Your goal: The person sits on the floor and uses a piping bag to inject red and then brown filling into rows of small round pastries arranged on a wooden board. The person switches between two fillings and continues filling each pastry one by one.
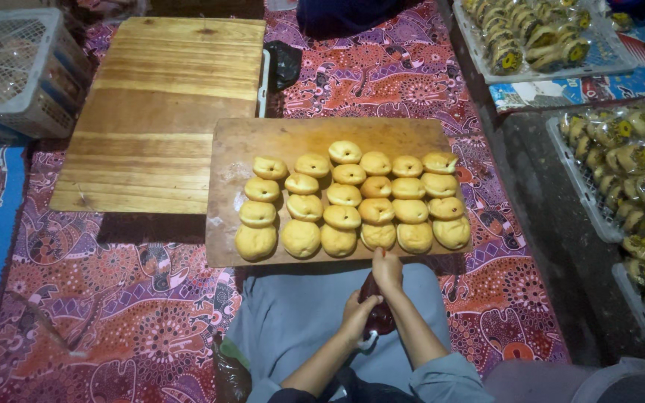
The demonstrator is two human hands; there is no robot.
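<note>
Left hand (357,312): clenched round the lower body of a dark red squeeze bag (377,313), held over the lap just short of the board's near edge; grip placed low, seemingly to press the contents upward.

Right hand (387,270): closed on the upper end of the same bag, close against the board's near edge, apparently steadying and aiming the tip; whether the tip touches a bun cannot be told.

Wooden board (240,149): rectangular, lying on the floor directly ahead of the knees, long side toward the person. Left margin and far strip bare.

Buns (352,198): round, golden, dimpled on top, laid in four loose rows across the middle and right of the board, most touching their neighbours; nearest row along the near edge, within reach of the hands.

Grey cloth (300,306): spread over the lap beneath the hands, likely to catch drips.

Second wooden board (158,104): larger, slatted, bare, at the far left of the first, corners nearly meeting.

Patterned mat (113,313): red and purple, covering the floor under both boards.

White plastic basket (16,67): far left corner, partly out of frame.

Trays of wrapped buns (621,164): along the right side and far right corner, packets with yellow marks, stacked close.
</note>
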